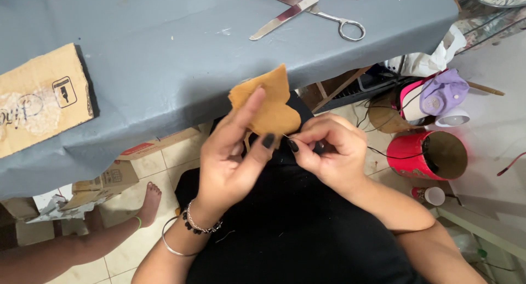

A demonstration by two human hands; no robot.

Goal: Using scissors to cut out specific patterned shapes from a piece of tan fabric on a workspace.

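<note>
Left hand [233,152] grips tan felt [267,103] below the bench edge; right hand [329,149] pinches a needle, risking a pricked thumb.

One view only — a head-worn camera looking steeply down, close over the hands [274,147]; it faces forward across the grey surface [164,59] beyond them; tiled floor [159,169] shows below, left of the hands.

A grey-covered table [164,59] carries scissors [307,12] and a cardboard piece [38,97].
</note>
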